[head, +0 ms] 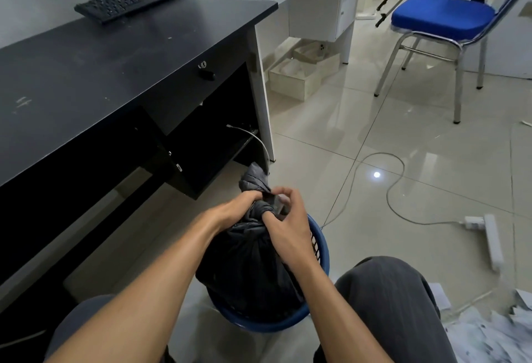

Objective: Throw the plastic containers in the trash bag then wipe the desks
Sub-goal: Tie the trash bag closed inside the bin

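Below the near-right end of the black tabletop (86, 75), the left hand (239, 207) clenches the gathered neck of the trash bag (247, 270). The right hand (288, 223) pinches the knot (260, 209) with curled fingers. Anchor the neck with the left hand and work the knot in small pulls, keeping the bag seated in the blue basket (321, 247). No plastic containers are visible.
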